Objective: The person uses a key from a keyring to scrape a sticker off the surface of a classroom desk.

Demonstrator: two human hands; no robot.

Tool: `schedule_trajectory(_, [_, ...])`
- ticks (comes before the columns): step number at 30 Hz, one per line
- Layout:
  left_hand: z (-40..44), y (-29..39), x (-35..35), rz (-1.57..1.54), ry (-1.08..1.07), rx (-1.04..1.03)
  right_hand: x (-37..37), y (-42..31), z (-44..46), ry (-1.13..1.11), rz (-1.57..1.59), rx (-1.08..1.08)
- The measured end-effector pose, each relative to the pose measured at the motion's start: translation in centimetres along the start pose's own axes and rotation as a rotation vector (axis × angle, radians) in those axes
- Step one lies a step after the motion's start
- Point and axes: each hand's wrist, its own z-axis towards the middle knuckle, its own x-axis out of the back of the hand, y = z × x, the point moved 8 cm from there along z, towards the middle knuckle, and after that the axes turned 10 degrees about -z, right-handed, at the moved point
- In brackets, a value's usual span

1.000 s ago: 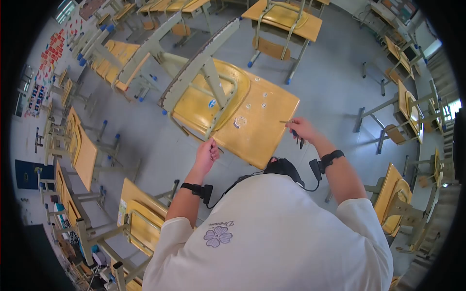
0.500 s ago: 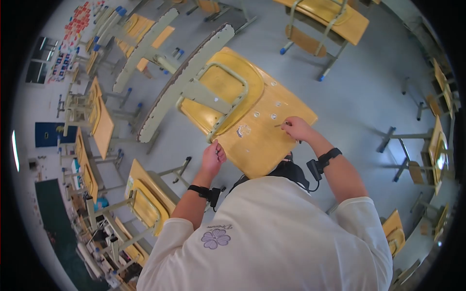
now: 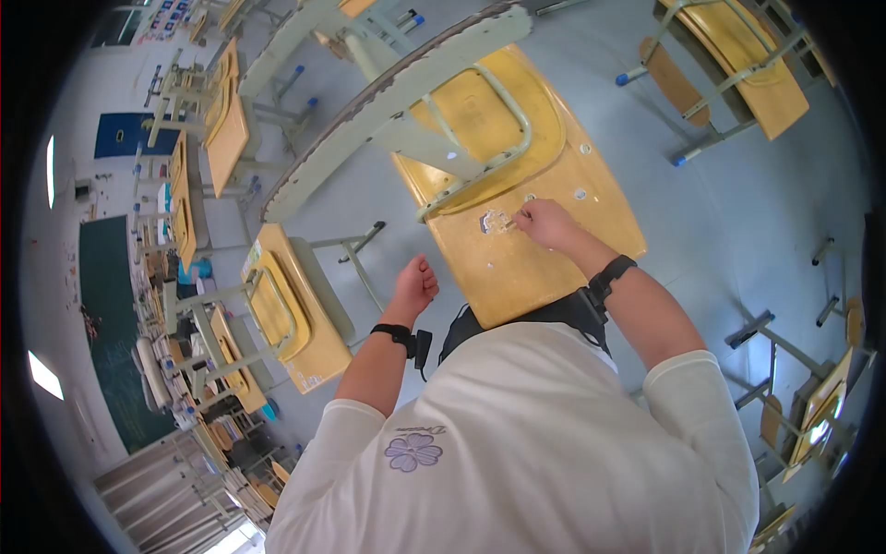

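Observation:
A wooden desk [image 3: 563, 263] stands right in front of me, with a yellow chair [image 3: 484, 102] turned upside down on top of it. On the desk top is a whitish, ragged patch [image 3: 496, 222], like sticker residue, and a few small round white marks [image 3: 580, 195] lie farther out. My right hand [image 3: 546, 224] is at the patch, its fingers pinched on a small thin thing whose kind I cannot make out. Left of the desk edge, apart from it, my left hand [image 3: 417, 282] is curled into a fist; what is inside, if anything, is hidden.
The upturned chair's long, chipped foot bar [image 3: 369, 115] juts out to the left. Another desk with a chair on it [image 3: 295, 323] stands at the left, and one more [image 3: 729, 69] at the upper right. Grey floor [image 3: 628, 102] shows between them.
My right hand has moved left across the desk top to the whitish patch. My left hand has drawn away from the desk edge. The view has shifted, so the room appears turned.

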Motion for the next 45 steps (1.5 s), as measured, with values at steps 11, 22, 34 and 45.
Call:
schedule_trajectory(11, [14.3, -2.0, 7.6, 0.713, 0.557, -0.424, -0.9, -0.3, 2.8, 0.100, -0.355, -0.063])
schedule_trajectory(22, [2.9, 1.0, -2.9, 0.402, 1.036, -0.274, -0.6, 0.6, 3.9, 0.093, -0.461, -0.016])
schedule_trajectory(34, [3.2, 1.2, -2.3, 0.450, 1.027, -0.278, 0.4, -0.7, 4.0, 0.134, -0.486, -0.064])
schedule_trajectory(45, [3.0, 1.6, -2.7, 0.479, 1.047, -0.318, 0.0, -2.1, 3.6, 0.057, -0.587, 0.042])
